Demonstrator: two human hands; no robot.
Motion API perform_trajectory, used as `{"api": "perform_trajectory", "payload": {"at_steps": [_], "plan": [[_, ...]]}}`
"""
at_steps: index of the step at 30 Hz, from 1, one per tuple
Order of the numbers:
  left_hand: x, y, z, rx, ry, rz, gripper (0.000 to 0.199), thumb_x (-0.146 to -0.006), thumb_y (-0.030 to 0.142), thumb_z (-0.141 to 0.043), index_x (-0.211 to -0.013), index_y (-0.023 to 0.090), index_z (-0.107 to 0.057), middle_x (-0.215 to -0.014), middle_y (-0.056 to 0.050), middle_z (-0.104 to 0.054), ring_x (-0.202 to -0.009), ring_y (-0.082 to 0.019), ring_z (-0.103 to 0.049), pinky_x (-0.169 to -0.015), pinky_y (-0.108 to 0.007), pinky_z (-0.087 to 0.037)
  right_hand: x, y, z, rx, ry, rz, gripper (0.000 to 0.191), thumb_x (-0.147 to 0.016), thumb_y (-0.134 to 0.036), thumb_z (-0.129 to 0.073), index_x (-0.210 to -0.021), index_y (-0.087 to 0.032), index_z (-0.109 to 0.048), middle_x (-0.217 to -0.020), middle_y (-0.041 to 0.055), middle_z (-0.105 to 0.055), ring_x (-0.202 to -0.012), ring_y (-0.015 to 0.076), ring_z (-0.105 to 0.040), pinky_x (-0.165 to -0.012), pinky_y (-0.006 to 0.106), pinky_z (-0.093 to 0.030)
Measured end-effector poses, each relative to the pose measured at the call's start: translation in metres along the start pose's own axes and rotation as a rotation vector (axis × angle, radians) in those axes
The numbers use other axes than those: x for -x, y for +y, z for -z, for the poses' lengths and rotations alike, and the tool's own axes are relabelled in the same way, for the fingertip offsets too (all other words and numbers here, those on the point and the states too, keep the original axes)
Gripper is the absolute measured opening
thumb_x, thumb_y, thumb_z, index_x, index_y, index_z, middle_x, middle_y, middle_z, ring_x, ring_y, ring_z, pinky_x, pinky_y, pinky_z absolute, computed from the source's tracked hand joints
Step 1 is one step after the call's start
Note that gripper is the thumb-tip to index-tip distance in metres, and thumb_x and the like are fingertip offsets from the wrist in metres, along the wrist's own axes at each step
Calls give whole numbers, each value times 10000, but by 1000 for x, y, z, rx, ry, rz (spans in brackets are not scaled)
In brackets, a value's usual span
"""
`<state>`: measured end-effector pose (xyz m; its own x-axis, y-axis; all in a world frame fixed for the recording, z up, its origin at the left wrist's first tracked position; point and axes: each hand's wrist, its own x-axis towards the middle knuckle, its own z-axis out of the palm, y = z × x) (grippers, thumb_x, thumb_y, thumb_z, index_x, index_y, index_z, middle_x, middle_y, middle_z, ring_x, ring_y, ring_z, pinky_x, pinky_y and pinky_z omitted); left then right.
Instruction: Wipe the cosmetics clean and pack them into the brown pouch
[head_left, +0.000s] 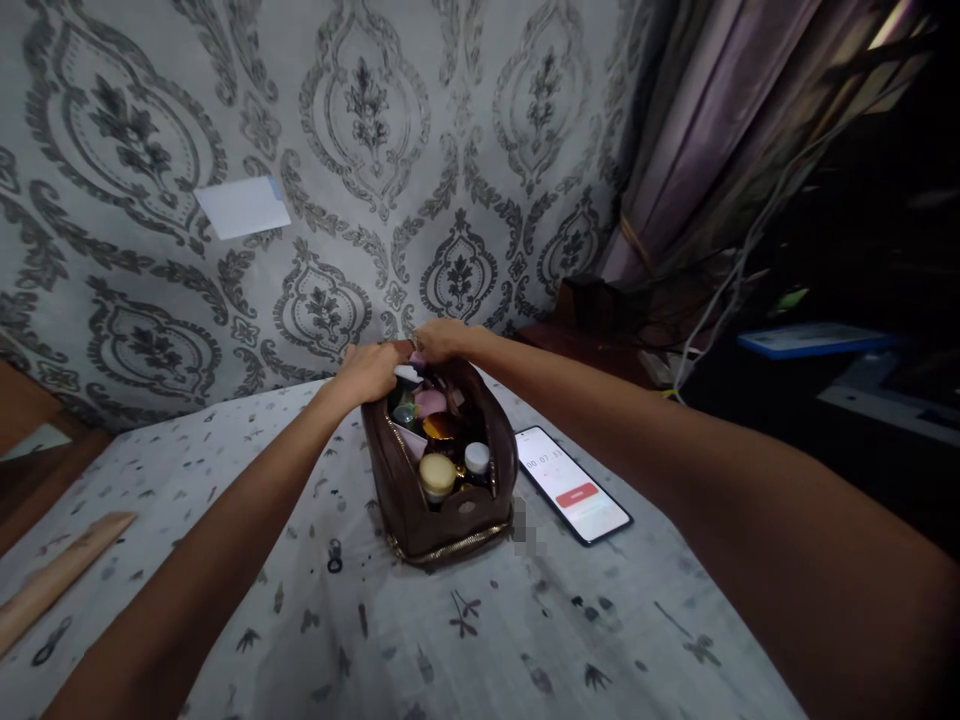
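Note:
A dark brown zippered bag point(390, 480) stands unzipped on the patterned cloth. Inside it are several items, among them a jar with a cream lid point(437, 473), a white-capped container point(477, 458), a pink item point(430, 403) and an amber one point(441, 428). At the bag's far left edge, my left hand point(369, 373) is closed on the rim. My right hand point(444, 340) is closed at the far end of the bag, just right of the left one. The fingertips of both hands are partly hidden.
A phone point(577, 485) with a lit timer screen lies right of the bag. Behind is a patterned wall covering with a white paper point(244, 207). A wooden strip point(60, 570) lies at left; cables and a blue-edged object point(817, 340) are at right.

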<state>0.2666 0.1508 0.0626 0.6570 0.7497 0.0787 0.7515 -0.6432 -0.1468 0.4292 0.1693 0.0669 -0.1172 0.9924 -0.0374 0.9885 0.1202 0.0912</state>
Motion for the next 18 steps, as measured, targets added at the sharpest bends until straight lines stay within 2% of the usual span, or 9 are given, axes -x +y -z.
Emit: {"api": "perform_trajectory", "payload": {"at_steps": [4, 11, 15, 18], "plan": [[3, 3, 2, -23, -3, 20, 515, -856, 129, -526, -1320, 329, -626, -1240, -58, -717, -1174, -264, -645, -1021, -375, -458, 9, 4, 2, 9, -9, 50, 364, -826, -283, -690, -1176, -202, -751, -1171, 119, -749, -1080, 279, -709, -889, 322, -532], [6, 7, 5, -7, -6, 27, 520, -877, 101, -473, -1308, 346, -628, -1220, -72, -725, -1154, -303, -656, -1003, -460, -456, 18, 4, 0, 38, 64, 86, 357, -832, -168, -633, -1171, -151, -745, -1219, 175, -717, -1182, 310, -660, -891, 328, -523], [5, 7, 4, -6, 2, 36, 529, -861, 86, -494, -1289, 360, -640, -1214, -69, -729, -1164, -312, -655, -1004, -472, -456, 18, 6, 1, 28, 49, 76, 317, -834, -175, -627, -1119, -154, -765, -1153, 152, -743, -1139, 297, -681, -854, 298, -527], [4, 6, 3, -18, 1, 31, 560, -845, 71, -476, -1306, 351, -629, -1216, -80, -728, -1164, -327, -655, -992, -497, -463, 18, 5, 0, 27, 53, 66, 322, -824, -205, -654, -1123, -145, -756, -1205, 165, -720, -1146, 312, -674, -841, 306, -529]]}}
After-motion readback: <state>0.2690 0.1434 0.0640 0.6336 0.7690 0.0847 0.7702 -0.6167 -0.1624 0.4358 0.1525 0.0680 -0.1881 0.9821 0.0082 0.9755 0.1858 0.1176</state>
